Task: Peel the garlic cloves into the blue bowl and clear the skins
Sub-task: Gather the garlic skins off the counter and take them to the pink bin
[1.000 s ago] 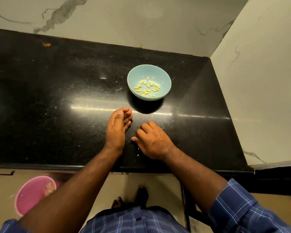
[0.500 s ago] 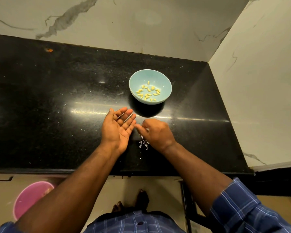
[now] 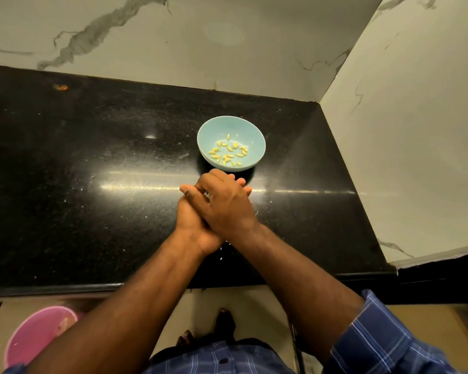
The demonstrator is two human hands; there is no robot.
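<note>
Right hand [image 3: 227, 209] laid palm down across the left hand [image 3: 191, 220], both raised just above the black table [image 3: 92, 184], right in front of the blue bowl [image 3: 256, 136]. Fingers of the right hand fairly straight, angled toward the left and covering the left palm. Left hand underneath, palm up, fingers extended, fingertips [image 3: 245, 184] poking out past the right hand's far edge near the bowl's rim. Cannot tell what, if anything, sits pressed between the two palms; something small and pale glimpsed in a gap between the right fingers. Peeled garlic cloves [image 3: 229, 153], small and yellow, scattered over the bottom of the bowl. Bowl standing upright near the back right part of the table, close to the marble wall corner [image 3: 319, 101]. A few pale skin flakes [image 3: 222, 251] lying on the table below the wrists, near the front edge. Pink bucket [image 3: 35, 338] on the floor at lower left, below the table's edge. Blue checked sleeve [image 3: 384, 338] rolled on the right forearm.
</note>
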